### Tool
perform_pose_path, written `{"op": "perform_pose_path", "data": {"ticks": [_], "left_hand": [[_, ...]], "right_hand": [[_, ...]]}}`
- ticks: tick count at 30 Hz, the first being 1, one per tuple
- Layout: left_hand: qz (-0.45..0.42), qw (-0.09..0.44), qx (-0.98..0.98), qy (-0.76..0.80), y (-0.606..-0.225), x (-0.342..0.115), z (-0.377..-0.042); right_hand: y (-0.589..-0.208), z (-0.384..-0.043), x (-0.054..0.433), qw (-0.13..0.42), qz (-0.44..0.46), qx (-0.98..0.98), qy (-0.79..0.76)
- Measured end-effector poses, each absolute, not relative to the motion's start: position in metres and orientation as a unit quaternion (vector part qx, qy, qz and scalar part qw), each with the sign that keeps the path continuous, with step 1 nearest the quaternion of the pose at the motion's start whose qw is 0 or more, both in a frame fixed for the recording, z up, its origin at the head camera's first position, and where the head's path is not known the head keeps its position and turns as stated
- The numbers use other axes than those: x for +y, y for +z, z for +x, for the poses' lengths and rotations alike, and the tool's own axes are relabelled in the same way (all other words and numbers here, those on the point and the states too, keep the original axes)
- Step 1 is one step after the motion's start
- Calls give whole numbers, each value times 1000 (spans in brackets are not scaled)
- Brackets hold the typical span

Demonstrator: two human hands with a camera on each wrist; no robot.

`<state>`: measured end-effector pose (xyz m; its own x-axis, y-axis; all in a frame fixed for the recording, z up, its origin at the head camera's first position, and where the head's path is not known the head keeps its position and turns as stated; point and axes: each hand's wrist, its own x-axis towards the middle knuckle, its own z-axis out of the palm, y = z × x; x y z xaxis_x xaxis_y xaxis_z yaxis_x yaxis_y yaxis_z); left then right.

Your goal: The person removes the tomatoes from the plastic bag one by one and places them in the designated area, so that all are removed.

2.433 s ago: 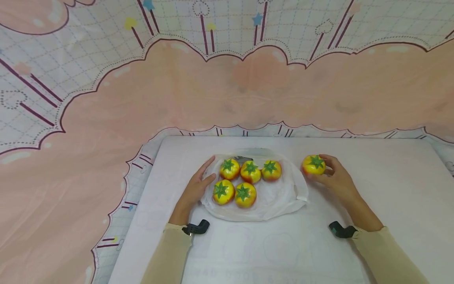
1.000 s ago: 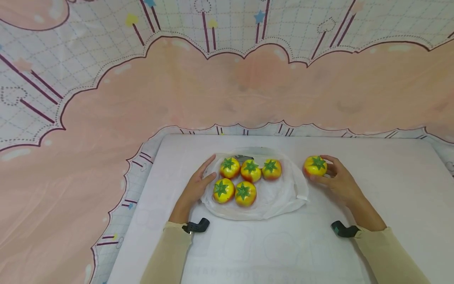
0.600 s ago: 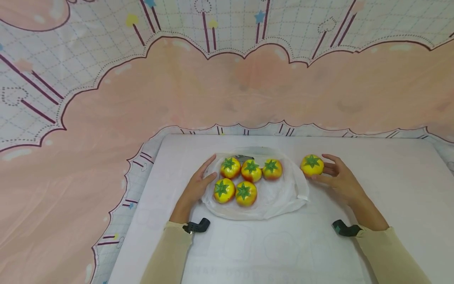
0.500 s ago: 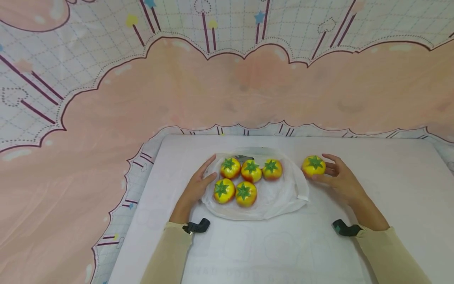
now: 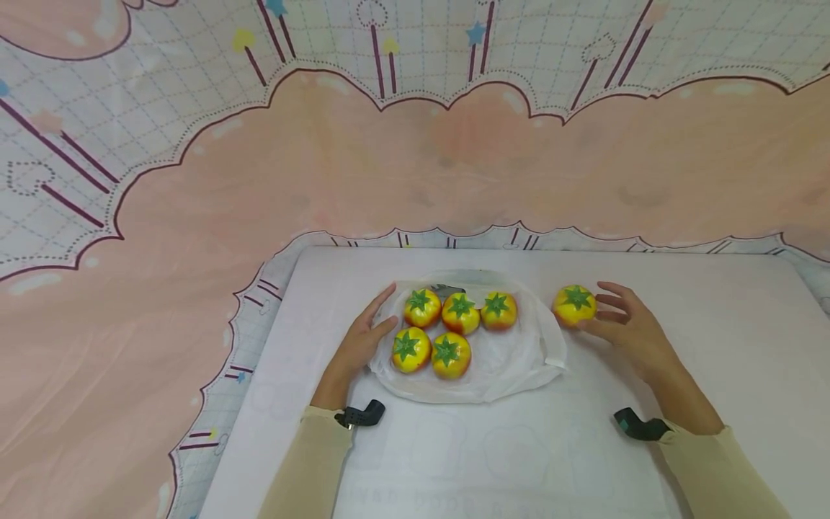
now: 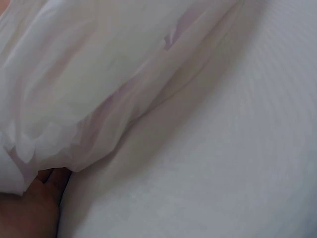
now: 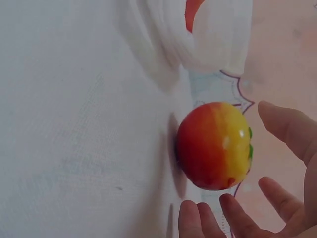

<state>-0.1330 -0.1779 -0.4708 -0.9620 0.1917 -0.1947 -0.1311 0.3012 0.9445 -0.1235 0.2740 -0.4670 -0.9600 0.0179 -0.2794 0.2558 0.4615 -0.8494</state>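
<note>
A yellow-and-red tomato-like fruit point(image 5: 574, 306) with a green star-shaped top rests on the table to the right of a white bag point(image 5: 512, 375). My right hand point(image 5: 632, 328) is just right of this fruit, fingers spread and slightly bent. In the right wrist view, a gap shows between the fruit point(image 7: 214, 146) and the fingertips point(image 7: 228, 201). Several matching fruits point(image 5: 460, 313) sit in the bag in two rows. My left hand point(image 5: 359, 342) rests against the bag's left side, index finger extended and thumb over its edge; the left wrist view shows its other fingers partly hidden beneath the bag point(image 6: 74, 99).
The white-covered table point(image 5: 687, 303) reaches back to a pink-and-white patterned cloth point(image 5: 415, 173). A dark grey patch point(image 5: 447, 290) shows at the back of the bag. Black wrist cameras point(image 5: 638, 425) sit at both cuffs.
The right hand first had its fingers round the single fruit, which shifted slightly, then let go and drew back to the right. The left hand and the bag have stayed in place.
</note>
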Motion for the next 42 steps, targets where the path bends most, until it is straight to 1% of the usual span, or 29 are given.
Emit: {"op": "perform_pose_path", "data": {"ticks": [5,11,15,20,25,31,35,42], "left_hand": [[15,139,794,592,-471,-178,-133],[14,139,795,590,-470,-177,-132],[18,138,793,593,-470,-177,-132],[22,134,795,592,-470,-177,-132],[28,130,795,592,-471,-178,-132],[24,124,801,585,-496,-183,-142],[28,116,801,587,-507,-186,-146],[35,105,800,590,-508,-186,-145]], "right_hand": [[-459,-119,271,91,87,851,-509],[-446,-112,265,49,68,873,-481],[-437,-109,259,38,61,879,-472],[-428,-105,245,49,57,876,-476],[-422,-101,232,45,34,869,-492],[-422,-100,219,40,5,868,-495],[-424,-101,213,56,-4,862,-503],[-425,-103,204,73,-18,857,-509]]}}
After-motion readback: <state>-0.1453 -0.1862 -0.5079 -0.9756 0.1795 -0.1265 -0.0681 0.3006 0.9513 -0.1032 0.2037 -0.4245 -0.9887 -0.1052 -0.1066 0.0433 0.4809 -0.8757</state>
